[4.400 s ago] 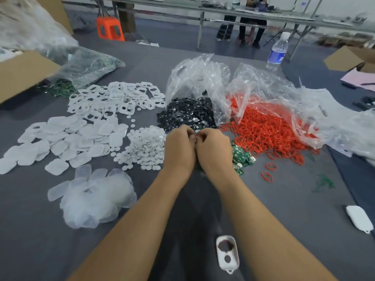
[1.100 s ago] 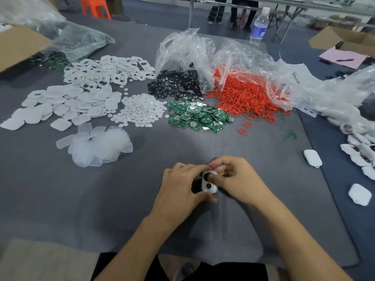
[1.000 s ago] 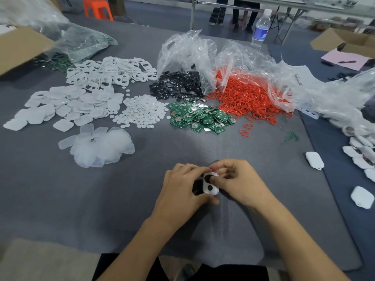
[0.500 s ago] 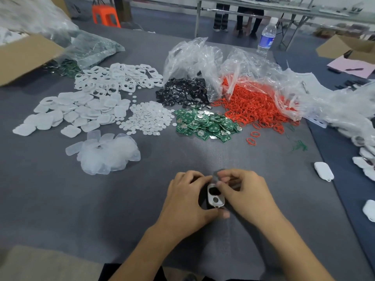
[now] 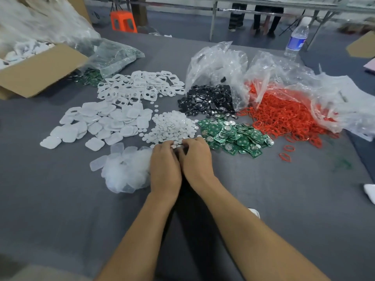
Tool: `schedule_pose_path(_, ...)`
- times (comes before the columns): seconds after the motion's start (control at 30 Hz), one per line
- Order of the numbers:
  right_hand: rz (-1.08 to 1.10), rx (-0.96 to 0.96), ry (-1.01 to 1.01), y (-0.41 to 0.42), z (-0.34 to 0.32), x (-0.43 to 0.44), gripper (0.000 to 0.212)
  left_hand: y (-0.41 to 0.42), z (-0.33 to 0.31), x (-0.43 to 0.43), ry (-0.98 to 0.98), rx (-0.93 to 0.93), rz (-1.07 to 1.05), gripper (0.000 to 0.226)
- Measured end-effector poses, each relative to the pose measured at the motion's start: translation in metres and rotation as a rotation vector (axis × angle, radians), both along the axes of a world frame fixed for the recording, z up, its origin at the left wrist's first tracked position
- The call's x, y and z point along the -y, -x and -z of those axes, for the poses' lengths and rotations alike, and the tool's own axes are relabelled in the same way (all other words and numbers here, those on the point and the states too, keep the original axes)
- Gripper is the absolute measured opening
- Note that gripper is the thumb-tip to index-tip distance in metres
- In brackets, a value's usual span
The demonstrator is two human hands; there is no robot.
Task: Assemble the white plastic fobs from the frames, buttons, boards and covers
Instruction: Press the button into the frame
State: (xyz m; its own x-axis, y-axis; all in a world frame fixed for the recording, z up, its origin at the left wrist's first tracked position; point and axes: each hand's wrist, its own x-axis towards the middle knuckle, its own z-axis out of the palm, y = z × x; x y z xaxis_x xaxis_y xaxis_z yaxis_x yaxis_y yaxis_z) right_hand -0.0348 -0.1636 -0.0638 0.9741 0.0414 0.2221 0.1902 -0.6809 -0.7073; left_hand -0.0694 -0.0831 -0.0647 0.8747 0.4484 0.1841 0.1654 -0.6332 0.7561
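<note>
Both hands were stretched out side by side over the grey desk [image 5: 60,199], backs up and knuckles nearly touching. The left hand [image 5: 165,165] and the right hand [image 5: 195,159] had their fingers curled down at the near edge of the heap of small white round buttons [image 5: 172,126]. The fingertips were hidden under the knuckles, so I cannot tell whether either hand was pinching a button or only touching the heap.

Just left of the left hand lay a heap of translucent covers [image 5: 125,169]. Beyond it was a spread of solid white covers [image 5: 105,120], and farther back the white frames [image 5: 140,88] with their cut-out holes. Just right of the right hand lay the green circuit boards [image 5: 233,134], many carrying a silver coin cell. Behind the boards, black parts [image 5: 209,100] spilled from a clear plastic bag [image 5: 219,63], and beside them red rings [image 5: 284,116] spilled from a second bag [image 5: 284,74]. A few loose red rings [image 5: 285,157] lay apart on the desk.

A small white piece [image 5: 254,212] showed from behind the right forearm, too hidden to name. Another white piece [image 5: 370,192] lay at the right edge of the view. At the far left stood an open cardboard box [image 5: 38,72], with a bag holding more green boards [image 5: 115,57] beside it. A water bottle [image 5: 296,37] stood at the desk's far right, and an orange stool [image 5: 122,22] stood on the floor beyond.
</note>
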Motion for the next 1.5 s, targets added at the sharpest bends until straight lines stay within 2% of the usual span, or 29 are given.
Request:
schedule_pose_path(0.3,0.053,-0.014,-0.166,0.0,0.01,0.001,0.011,-0.005,0.011,-0.003,0.021,0.125,0.005,0.027)
schedule_pose_path(0.37,0.061,-0.043,-0.257,0.005,0.005,0.005,0.007,-0.001,0.007,-0.002,0.03,0.2,0.055,0.024)
schedule_pose_path(0.43,0.068,-0.073,-0.39,0.013,-0.002,0.016,0.016,0.006,0.002,0.0,0.052,0.28,0.149,0.02)
schedule_pose_path(0.5,0.052,-0.055,-0.438,0.026,-0.01,0.034,0.02,0.018,0.0,0.004,0.184,0.308,0.25,0.017)
schedule_pose_path(0.6,-0.022,0.007,-0.419,0.057,-0.019,0.066,0.024,0.041,-0.006,0.017,0.564,0.237,0.31,0.019)
schedule_pose_path(0.67,-0.041,0.015,-0.368,0.079,-0.022,0.086,0.029,0.055,-0.009,0.029,0.699,0.177,0.352,0.023)
schedule_pose_path(0.73,-0.042,0.008,-0.297,0.099,-0.025,0.106,0.031,0.068,-0.012,0.04,0.771,0.106,0.418,0.024)
schedule_pose_path(0.87,-0.087,-0.049,-0.279,0.132,-0.035,0.142,0.048,0.088,-0.015,0.06,0.815,0.011,0.569,0.029)
schedule_pose_path(0.93,-0.073,-0.067,-0.26,0.143,-0.037,0.155,0.05,0.095,-0.016,0.069,0.829,-0.011,0.606,0.033)
schedule_pose_path(1.13,-0.013,-0.083,-0.211,0.158,-0.036,0.178,0.029,0.104,-0.012,0.085,0.656,-0.025,0.679,0.039)
schedule_pose_path(1.2,0.049,-0.078,-0.17,0.16,-0.034,0.188,0.025,0.106,-0.006,0.08,0.391,-0.026,0.716,0.052)
schedule_pose_path(1.27,0.094,-0.09,-0.131,0.161,-0.032,0.196,0.023,0.108,-0.001,0.075,0.111,-0.087,0.769,0.078)
schedule_pose_path(1.33,0.086,-0.12,-0.113,0.16,-0.031,0.199,0.021,0.11,0.005,0.074,-0.039,-0.116,0.802,0.092)
schedule_pose_path(1.4,0.026,-0.147,-0.064,0.158,-0.031,0.197,0.019,0.112,0.011,0.078,-0.109,-0.074,0.799,0.095)
schedule_pose_path(1.5,-0.081,-0.152,0.09,0.15,-0.035,0.193,0.018,0.112,0.014,0.079,-0.078,-0.035,0.768,0.096)
